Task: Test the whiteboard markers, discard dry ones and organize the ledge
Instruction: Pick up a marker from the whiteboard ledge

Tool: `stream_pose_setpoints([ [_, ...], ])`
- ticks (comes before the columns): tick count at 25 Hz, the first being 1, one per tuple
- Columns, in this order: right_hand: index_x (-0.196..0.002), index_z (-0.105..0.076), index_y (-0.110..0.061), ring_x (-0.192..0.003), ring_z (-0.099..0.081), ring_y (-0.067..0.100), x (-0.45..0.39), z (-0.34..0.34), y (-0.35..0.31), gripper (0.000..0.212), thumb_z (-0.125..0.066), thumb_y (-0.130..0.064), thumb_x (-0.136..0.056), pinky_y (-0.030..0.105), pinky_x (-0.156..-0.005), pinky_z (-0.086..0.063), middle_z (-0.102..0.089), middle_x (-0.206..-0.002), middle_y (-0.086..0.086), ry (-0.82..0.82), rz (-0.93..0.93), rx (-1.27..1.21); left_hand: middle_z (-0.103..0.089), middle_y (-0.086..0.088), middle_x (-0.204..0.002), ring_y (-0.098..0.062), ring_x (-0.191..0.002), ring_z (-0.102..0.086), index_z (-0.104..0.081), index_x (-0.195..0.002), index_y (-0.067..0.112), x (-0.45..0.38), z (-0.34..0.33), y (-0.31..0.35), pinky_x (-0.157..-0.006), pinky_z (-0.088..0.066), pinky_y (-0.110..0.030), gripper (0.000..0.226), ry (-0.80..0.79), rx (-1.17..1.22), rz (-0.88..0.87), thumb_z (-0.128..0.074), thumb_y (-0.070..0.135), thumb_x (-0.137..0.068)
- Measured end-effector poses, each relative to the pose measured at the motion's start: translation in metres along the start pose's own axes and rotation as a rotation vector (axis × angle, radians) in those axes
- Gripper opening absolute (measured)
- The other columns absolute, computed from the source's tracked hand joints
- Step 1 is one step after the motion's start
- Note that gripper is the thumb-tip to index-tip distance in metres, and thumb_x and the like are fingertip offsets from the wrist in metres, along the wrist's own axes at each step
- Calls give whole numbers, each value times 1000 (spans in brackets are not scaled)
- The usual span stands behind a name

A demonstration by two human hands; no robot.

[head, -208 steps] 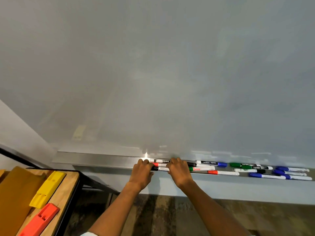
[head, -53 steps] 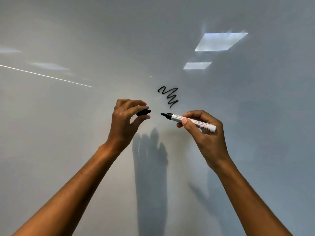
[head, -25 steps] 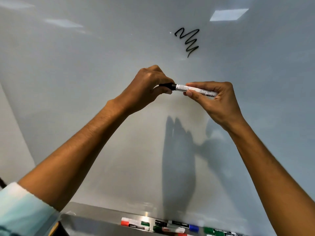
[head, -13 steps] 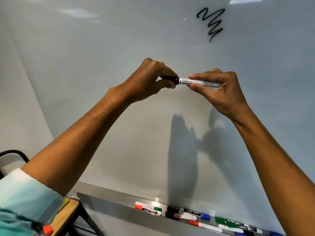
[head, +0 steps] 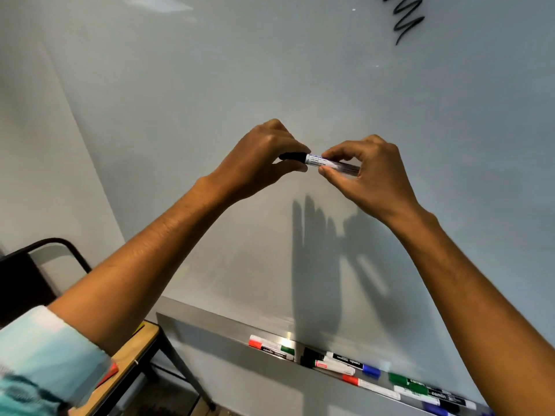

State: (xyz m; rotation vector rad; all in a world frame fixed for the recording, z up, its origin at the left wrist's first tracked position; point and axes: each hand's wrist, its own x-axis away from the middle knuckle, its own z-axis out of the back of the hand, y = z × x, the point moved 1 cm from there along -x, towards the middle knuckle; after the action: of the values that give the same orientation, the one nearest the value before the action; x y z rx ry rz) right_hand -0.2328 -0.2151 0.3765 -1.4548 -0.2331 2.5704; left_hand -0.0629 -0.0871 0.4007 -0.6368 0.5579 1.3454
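Head view: above the ledge [head: 210, 322], the left hand [head: 255, 163] pinches the black cap [head: 292, 157] while the right hand [head: 366, 172] pinches the marker [head: 332, 163] barrel, both in front of the board [head: 210, 85]. The scribble [head: 405, 25] sits higher up. To cap it well, I would keep cap and barrel in line and press until seated, then lay it among the markers on the ledge [head: 345, 363].

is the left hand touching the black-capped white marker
Touching. The head view shows the left hand pinching the black cap end of the black-capped white marker, with no gap between them.
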Motion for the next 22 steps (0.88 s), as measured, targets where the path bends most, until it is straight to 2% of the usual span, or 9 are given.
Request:
stream_pose_setpoints([
  [2,-99,-76,-28,-85,-59,19,12,-21,0,17,-73,-37,-85,42,-74,-49,-75,-90,-8,-21,-19,-1,-74,1,-95,-21,-88,-58,-75,-107,17,23,-10,-5,-70,-48,-37,20,-17,-26,35,-70,26,-90],
  [5,-99,-76,-29,-88,-57,19,32,-61,-10,16,-72,-38,-86,31,-74,-33,-75,-91,-8,-66,-45,3,-73,1,-99,-20,-91,-57,-75,-108,17,65,-25,-14,-71,-47,-35,21,-76,-77,128,-69,25,-90],
  [7,-102,-76,-28,-91,-57,18,46,-92,-22,18,-71,-38,-87,30,-75,-28,-75,-94,-7,-121,-68,-10,-72,0,-100,-20,-93,-56,-76,-107,17,95,-30,-23,-72,-47,-34,21,-123,-103,194,-70,25,-89],
  [9,-105,-76,-27,-94,-57,18,59,-126,-34,21,-70,-38,-88,29,-75,-30,-75,-98,-6,-186,-85,-25,-71,-1,-101,-19,-95,-56,-76,-106,17,128,-32,-34,-73,-47,-32,21,-176,-128,257,-71,25,-87],
  [12,-107,-75,-26,-96,-58,18,74,-184,-55,22,-70,-37,-89,32,-78,-39,-74,-101,-4,-273,-113,-66,-70,0,-100,-18,-94,-55,-77,-104,19,180,-37,-62,-72,-47,-32,21,-255,-157,350,-72,27,-86],
  [17,-109,-73,-28,-97,-55,18,98,-289,-82,21,-64,-37,-93,31,-78,-38,-70,-102,-6,-453,-164,-31,-68,3,-97,-17,-89,-54,-77,-102,23,264,-64,-124,-68,-44,-31,18,-366,-168,459,-75,27,-84],
  [22,-113,-72,-32,-103,-54,21,132,-389,-96,22,-62,-31,-93,36,-85,-42,-70,-106,-8,-656,-308,5,-69,2,-91,-23,-86,-57,-77,-98,23,345,-109,-184,-65,-48,-39,18,-466,-126,505,-80,22,-79],
])
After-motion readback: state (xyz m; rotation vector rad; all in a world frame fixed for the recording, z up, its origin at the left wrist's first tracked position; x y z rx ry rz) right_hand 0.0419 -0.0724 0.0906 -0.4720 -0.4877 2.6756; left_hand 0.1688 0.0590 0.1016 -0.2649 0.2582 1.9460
